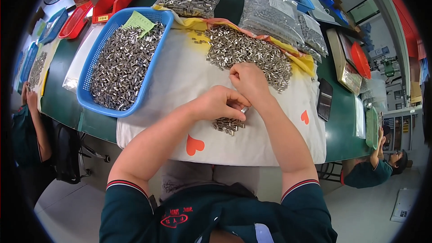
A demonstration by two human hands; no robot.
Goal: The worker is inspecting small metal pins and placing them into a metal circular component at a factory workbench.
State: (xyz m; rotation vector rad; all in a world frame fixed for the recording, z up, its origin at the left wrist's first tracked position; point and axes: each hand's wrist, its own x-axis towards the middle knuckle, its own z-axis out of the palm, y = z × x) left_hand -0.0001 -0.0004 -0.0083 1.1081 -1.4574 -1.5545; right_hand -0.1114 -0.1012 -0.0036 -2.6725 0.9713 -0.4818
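My left hand is curled over the cloth, with small shiny metal sleeves pinched at its fingertips. Just below it lies a small heap of the same sleeves. Next to it, my right hand is closed at the near edge of a large pile of metal sleeves; its fingertips are hidden, so what they hold does not show. Both hands rest over a white cloth printed with red hearts and a yellow border.
To the left stands a blue basket full of metal sleeves, with a green paper slip on top. Clear bags of metal parts line the back. A black phone lies right of the cloth. Co-workers sit at both sides.
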